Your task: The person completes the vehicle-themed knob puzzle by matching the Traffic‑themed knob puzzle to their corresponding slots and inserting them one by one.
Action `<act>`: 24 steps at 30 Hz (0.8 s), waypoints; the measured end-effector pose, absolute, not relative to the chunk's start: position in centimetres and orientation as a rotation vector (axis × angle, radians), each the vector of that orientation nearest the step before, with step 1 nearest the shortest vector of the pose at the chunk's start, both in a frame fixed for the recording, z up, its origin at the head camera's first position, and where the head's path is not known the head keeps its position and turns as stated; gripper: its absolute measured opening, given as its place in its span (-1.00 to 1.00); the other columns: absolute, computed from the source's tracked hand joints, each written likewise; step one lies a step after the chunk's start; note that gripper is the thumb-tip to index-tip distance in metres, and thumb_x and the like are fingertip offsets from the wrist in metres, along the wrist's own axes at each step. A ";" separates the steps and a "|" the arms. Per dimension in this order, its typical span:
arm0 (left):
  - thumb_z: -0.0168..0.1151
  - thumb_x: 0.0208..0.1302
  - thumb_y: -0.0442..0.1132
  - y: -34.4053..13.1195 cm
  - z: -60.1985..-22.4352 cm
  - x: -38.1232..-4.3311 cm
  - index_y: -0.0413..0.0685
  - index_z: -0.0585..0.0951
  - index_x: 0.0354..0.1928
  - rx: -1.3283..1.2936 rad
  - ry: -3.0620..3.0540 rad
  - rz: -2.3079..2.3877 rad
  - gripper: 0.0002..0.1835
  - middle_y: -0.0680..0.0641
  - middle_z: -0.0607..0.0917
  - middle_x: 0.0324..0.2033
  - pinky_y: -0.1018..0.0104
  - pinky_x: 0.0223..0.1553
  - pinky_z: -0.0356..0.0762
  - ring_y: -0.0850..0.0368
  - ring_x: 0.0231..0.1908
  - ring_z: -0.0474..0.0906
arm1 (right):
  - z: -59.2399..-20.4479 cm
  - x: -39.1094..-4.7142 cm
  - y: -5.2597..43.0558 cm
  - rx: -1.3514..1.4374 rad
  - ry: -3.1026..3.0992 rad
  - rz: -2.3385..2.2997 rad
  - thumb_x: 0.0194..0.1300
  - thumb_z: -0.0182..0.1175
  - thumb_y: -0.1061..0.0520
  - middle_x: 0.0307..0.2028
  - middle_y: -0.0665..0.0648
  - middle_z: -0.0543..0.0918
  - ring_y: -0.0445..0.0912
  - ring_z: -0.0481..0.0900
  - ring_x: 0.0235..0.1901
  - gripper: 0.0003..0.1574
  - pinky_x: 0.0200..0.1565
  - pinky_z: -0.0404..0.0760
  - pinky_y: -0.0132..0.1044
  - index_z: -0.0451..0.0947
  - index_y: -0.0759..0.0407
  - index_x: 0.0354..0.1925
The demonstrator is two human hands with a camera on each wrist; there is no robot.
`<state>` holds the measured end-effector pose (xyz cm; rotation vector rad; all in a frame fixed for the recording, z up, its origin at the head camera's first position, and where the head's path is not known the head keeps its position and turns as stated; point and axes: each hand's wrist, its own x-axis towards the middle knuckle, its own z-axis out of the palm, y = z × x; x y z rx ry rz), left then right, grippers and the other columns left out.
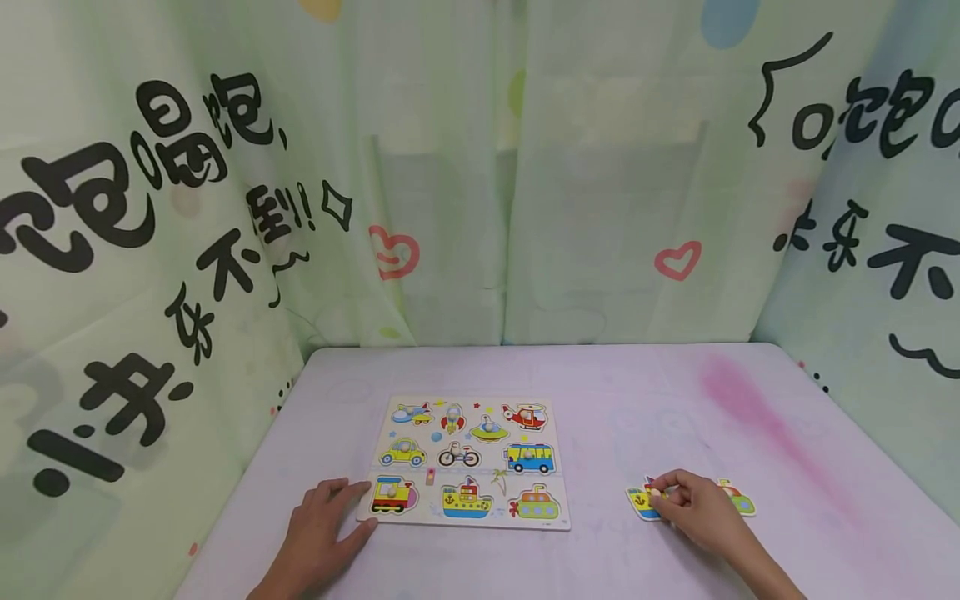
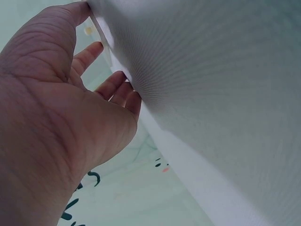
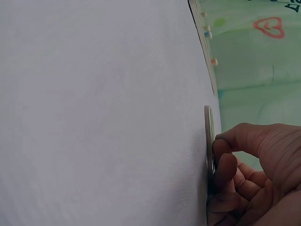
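A white puzzle board (image 1: pixel 467 479) with vehicle pictures lies on the table, several of them bearing knobs. My left hand (image 1: pixel 318 529) rests at its lower left corner, fingers and thumb touching the left edge beside the train (image 1: pixel 393 494). In the left wrist view the fingers of my left hand (image 2: pixel 70 94) are fairly straight. Right of the board, my right hand (image 1: pixel 697 508) pinches a ship puzzle piece (image 1: pixel 641 502) at its knob; fingers hide part of it. A green and yellow submarine piece (image 1: pixel 741 498) lies just beyond the right hand, partly covered.
The pale table (image 1: pixel 600 383) has a pink stain (image 1: pixel 757 408) toward its right side. Curtains (image 1: pixel 450 183) with black lettering and hearts hang behind and on both sides. On the board are a printed ship (image 1: pixel 467 502) and submarine (image 1: pixel 536 504) along the bottom row.
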<state>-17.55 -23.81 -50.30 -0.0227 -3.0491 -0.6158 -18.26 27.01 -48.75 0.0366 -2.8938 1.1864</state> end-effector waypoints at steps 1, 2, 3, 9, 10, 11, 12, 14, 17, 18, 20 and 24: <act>0.44 0.22 0.09 -23.8 -50.3 -17.6 0.07 0.59 0.30 -0.019 -3.052 -0.617 -0.37 -0.22 0.46 0.27 -0.33 0.20 0.40 -0.24 0.22 0.37 | -48.8 -18.3 27.0 0.040 -2.894 1.178 0.31 0.37 0.16 -0.58 -0.03 0.50 -0.27 0.33 -0.64 -0.73 -0.53 0.33 -0.41 0.62 0.31 -0.09; 0.44 0.22 0.09 -23.8 -50.2 -17.6 0.07 0.59 0.30 -0.014 -3.056 -0.620 -0.37 -0.23 0.46 0.27 -0.34 0.20 0.40 -0.24 0.22 0.37 | -48.8 -18.3 27.0 0.036 -2.893 1.173 0.31 0.37 0.16 -0.58 -0.03 0.50 -0.27 0.32 -0.63 -0.73 -0.52 0.33 -0.41 0.62 0.31 -0.10; 0.44 0.22 0.10 -23.8 -50.2 -17.6 0.06 0.58 0.30 -0.011 -3.059 -0.623 -0.37 -0.23 0.46 0.27 -0.34 0.20 0.40 -0.24 0.22 0.37 | -48.8 -18.4 27.0 0.032 -2.892 1.164 0.31 0.38 0.16 -0.58 -0.04 0.50 -0.27 0.32 -0.63 -0.73 -0.52 0.33 -0.41 0.62 0.30 -0.11; 0.44 0.22 0.10 -23.7 -50.1 -17.5 0.07 0.58 0.30 0.008 -3.067 -0.643 -0.37 -0.23 0.45 0.28 -0.33 0.20 0.41 -0.24 0.21 0.38 | -48.8 -18.5 26.9 0.004 -2.902 1.140 0.31 0.38 0.16 -0.54 -0.01 0.51 -0.25 0.34 -0.59 -0.76 -0.49 0.36 -0.40 0.63 0.30 -0.13; 0.44 0.22 0.10 -23.7 -50.2 -17.6 0.07 0.58 0.30 0.009 -3.068 -0.645 -0.37 -0.23 0.46 0.27 -0.33 0.20 0.41 -0.24 0.21 0.38 | -48.9 -18.5 26.9 0.001 -2.906 1.137 0.31 0.38 0.16 -0.53 -0.02 0.51 -0.25 0.34 -0.58 -0.76 -0.49 0.36 -0.40 0.63 0.30 -0.14; 0.44 0.22 0.10 -23.7 -50.2 -17.6 0.07 0.59 0.30 0.007 -3.068 -0.646 -0.37 -0.22 0.46 0.27 -0.33 0.19 0.41 -0.23 0.21 0.38 | -48.9 -18.5 26.9 -0.006 -2.910 1.139 0.31 0.37 0.16 -0.53 -0.02 0.51 -0.26 0.35 -0.58 -0.76 -0.48 0.37 -0.41 0.63 0.30 -0.14; 0.44 0.22 0.11 -23.7 -50.2 -17.6 0.08 0.59 0.30 0.005 -3.069 -0.645 -0.37 -0.22 0.46 0.27 -0.33 0.19 0.41 -0.23 0.21 0.39 | -48.9 -18.5 26.9 -0.007 -2.913 1.139 0.31 0.37 0.16 -0.52 -0.02 0.51 -0.25 0.35 -0.57 -0.76 -0.48 0.38 -0.41 0.63 0.30 -0.14; 0.45 0.21 0.11 -23.8 -50.3 -17.6 0.08 0.59 0.29 0.001 -3.069 -0.646 -0.37 -0.22 0.47 0.26 -0.33 0.19 0.40 -0.23 0.21 0.39 | -48.9 -18.5 26.9 -0.012 -2.916 1.148 0.32 0.37 0.16 -0.52 -0.02 0.51 -0.25 0.36 -0.57 -0.77 -0.48 0.38 -0.41 0.63 0.30 -0.14; 0.45 0.21 0.11 -23.8 -50.5 -17.7 0.08 0.59 0.29 -0.003 -3.066 -0.636 -0.37 -0.21 0.47 0.26 -0.33 0.20 0.40 -0.23 0.21 0.39 | -48.9 -18.5 26.8 -0.007 -2.910 1.163 0.32 0.36 0.16 -0.50 -0.01 0.52 -0.26 0.38 -0.56 -0.78 -0.47 0.41 -0.40 0.63 0.30 -0.15; 0.45 0.21 0.11 -23.8 -50.5 -17.7 0.08 0.59 0.29 -0.004 -3.064 -0.632 -0.37 -0.21 0.47 0.26 -0.33 0.20 0.40 -0.23 0.21 0.39 | -48.8 -18.6 26.7 -0.003 -2.907 1.164 0.33 0.36 0.16 -0.50 -0.01 0.52 -0.26 0.38 -0.56 -0.78 -0.47 0.41 -0.40 0.63 0.29 -0.15; 0.45 0.21 0.12 -23.9 -50.6 -17.7 0.08 0.59 0.29 -0.008 -3.056 -0.630 -0.37 -0.21 0.47 0.26 -0.33 0.20 0.40 -0.23 0.21 0.40 | -48.7 -18.6 26.5 -0.001 -2.895 1.177 0.33 0.36 0.16 -0.50 -0.02 0.53 -0.27 0.38 -0.56 -0.78 -0.47 0.41 -0.41 0.63 0.28 -0.15; 0.45 0.21 0.13 -23.9 -50.6 -17.7 0.09 0.59 0.28 -0.031 -3.037 -0.614 -0.37 -0.21 0.48 0.24 -0.32 0.20 0.41 -0.22 0.20 0.41 | -48.4 -18.5 25.8 0.032 -2.858 1.206 0.32 0.38 0.14 -0.50 -0.03 0.53 -0.30 0.35 -0.57 -0.77 -0.48 0.38 -0.41 0.63 0.27 -0.14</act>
